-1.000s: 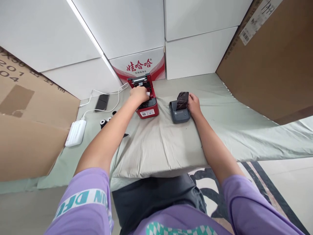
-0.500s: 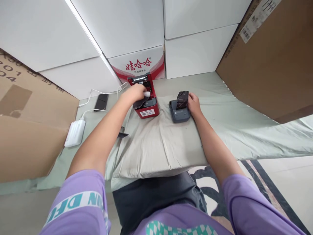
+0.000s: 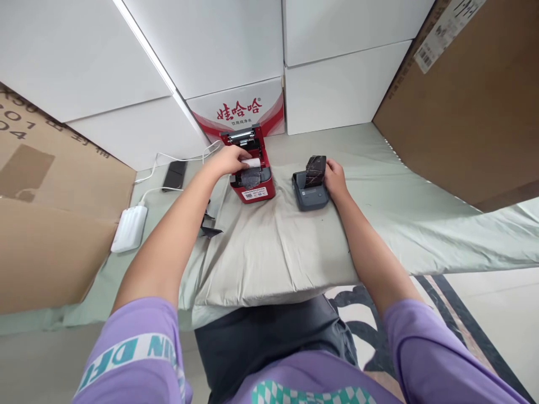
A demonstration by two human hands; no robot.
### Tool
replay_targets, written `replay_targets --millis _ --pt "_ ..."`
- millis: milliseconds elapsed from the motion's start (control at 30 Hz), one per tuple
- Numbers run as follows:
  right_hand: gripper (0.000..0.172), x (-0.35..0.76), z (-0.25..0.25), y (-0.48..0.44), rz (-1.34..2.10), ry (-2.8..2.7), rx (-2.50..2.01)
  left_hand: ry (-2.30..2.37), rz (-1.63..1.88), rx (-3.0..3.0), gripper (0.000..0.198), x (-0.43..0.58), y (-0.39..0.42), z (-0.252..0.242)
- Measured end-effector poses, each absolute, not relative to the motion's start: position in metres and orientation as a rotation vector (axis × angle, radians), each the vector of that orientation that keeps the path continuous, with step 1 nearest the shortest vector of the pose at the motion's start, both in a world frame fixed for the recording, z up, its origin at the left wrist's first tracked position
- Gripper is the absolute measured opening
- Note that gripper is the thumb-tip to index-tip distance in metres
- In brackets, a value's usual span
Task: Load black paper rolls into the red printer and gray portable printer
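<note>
A small red printer (image 3: 254, 191) stands open on a grey-green cushion (image 3: 278, 252). My left hand (image 3: 229, 159) rests on its left side, fingers pinching a white paper roll (image 3: 251, 162) in the open bay; a grey strip of paper (image 3: 251, 178) lies over the printer's front. To the right sits a dark grey printer (image 3: 310, 196) with its patterned lid (image 3: 315, 171) raised. My right hand (image 3: 335, 178) lies against that printer's right side, fingers curled by the lid.
White boxes (image 3: 337, 84) and a red-and-white carton (image 3: 246, 109) stand behind. Cardboard (image 3: 463, 112) leans at right and left. A white power strip (image 3: 129, 228), its cable, a black phone (image 3: 174, 175) and a dark scrap (image 3: 209, 230) lie left of the cushion.
My left hand has drawn back from on top of the red printer to its left side, uncovering the white roll and the grey paper strip. My right hand has stayed put.
</note>
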State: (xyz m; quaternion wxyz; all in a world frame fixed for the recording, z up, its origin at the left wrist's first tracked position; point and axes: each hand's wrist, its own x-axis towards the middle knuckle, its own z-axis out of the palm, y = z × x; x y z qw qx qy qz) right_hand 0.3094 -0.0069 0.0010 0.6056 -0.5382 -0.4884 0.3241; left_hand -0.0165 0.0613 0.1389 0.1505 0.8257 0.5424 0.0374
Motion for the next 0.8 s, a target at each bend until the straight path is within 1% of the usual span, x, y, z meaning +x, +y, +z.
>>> replay_targets --millis 167,300,433,533,600,667,800 --pt "0.037 0.311 -0.002 -0.005 0.749 -1.128 -1.234 1.476 0.012 2.464 0.046 -0.012 0.060 0.130" --pt "0.041 0.311 -0.002 -0.004 0.753 -1.128 -1.241 1.510 -0.055 2.456 0.046 -0.010 0.062 0.125" --pt "0.046 0.310 -0.002 -0.004 0.727 -1.146 -1.239 1.604 -0.233 2.487 0.046 -0.003 0.069 0.126" --pt "0.046 0.310 -0.002 -0.004 0.729 -1.133 -1.233 1.631 -0.356 2.413 0.041 0.003 0.072 0.133" --pt "0.046 0.310 -0.002 -0.004 0.740 -1.116 -1.238 1.609 -0.359 2.345 0.035 0.004 0.067 0.142" --pt "0.045 0.310 -0.003 -0.004 0.747 -1.107 -1.251 1.569 -0.167 2.364 0.030 0.003 0.057 0.152" --pt "0.043 0.310 -0.002 -0.004 0.745 -1.125 -1.257 1.599 0.577 2.489 0.039 0.004 0.038 0.169"
